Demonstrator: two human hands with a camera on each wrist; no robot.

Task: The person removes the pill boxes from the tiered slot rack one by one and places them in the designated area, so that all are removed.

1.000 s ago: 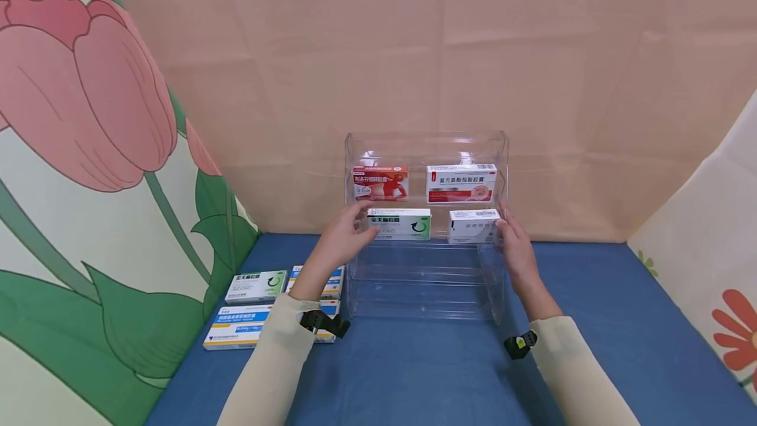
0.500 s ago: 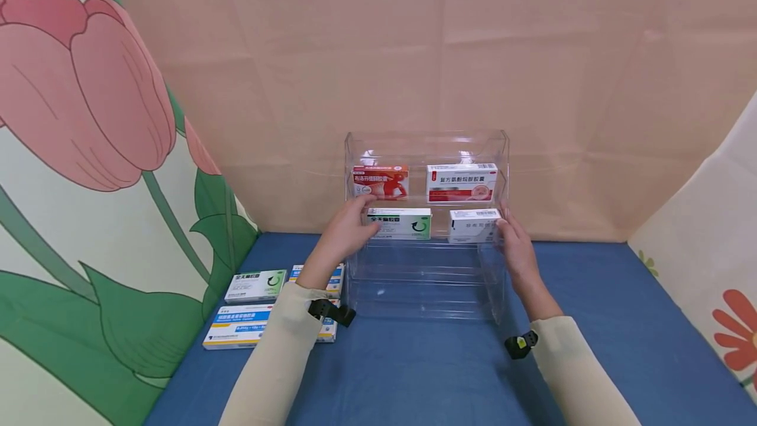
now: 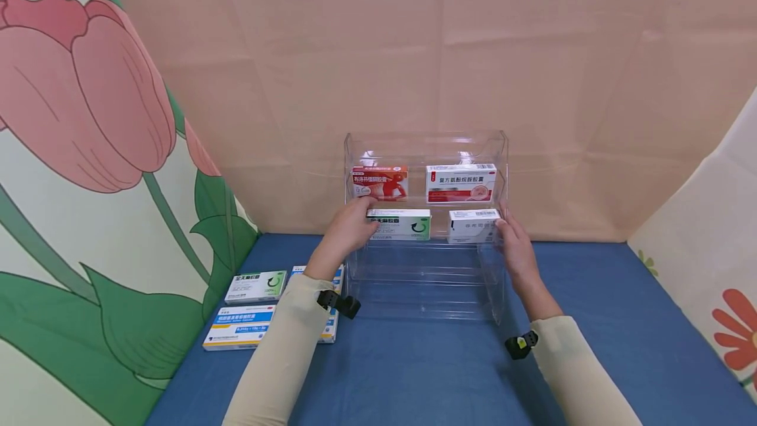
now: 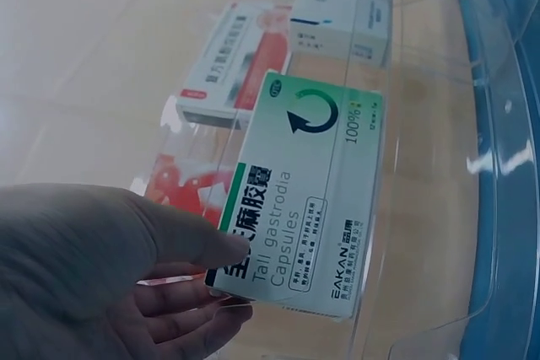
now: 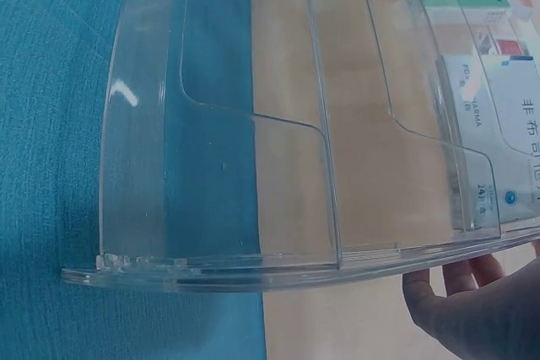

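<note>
A clear tiered display rack (image 3: 426, 275) stands on the blue cloth. My left hand (image 3: 349, 225) pinches the left end of a green-and-white medicine box (image 3: 402, 224) in the rack, thumb across its front and fingers behind the end. The left wrist view shows its "Tall gastrodia Capsules" label. My right hand (image 3: 519, 252) holds the rack's right side by a white medicine box (image 3: 470, 226). In the right wrist view, its fingers (image 5: 460, 276) lie outside the clear side wall; the thumb is hidden there. One tier up sit a red box (image 3: 380, 183) and a red-and-white box (image 3: 461, 183).
On the cloth left of the rack lie another green-and-white box (image 3: 255, 286), a blue-and-white box (image 3: 236, 329) and more boxes partly behind my left forearm. The rack's lower tiers show no boxes. A beige backdrop (image 3: 562, 117) hangs behind.
My left hand has moved slightly right and closed its thumb and fingers on the green-and-white box's left end. The right hand and the rack look unmoved.
</note>
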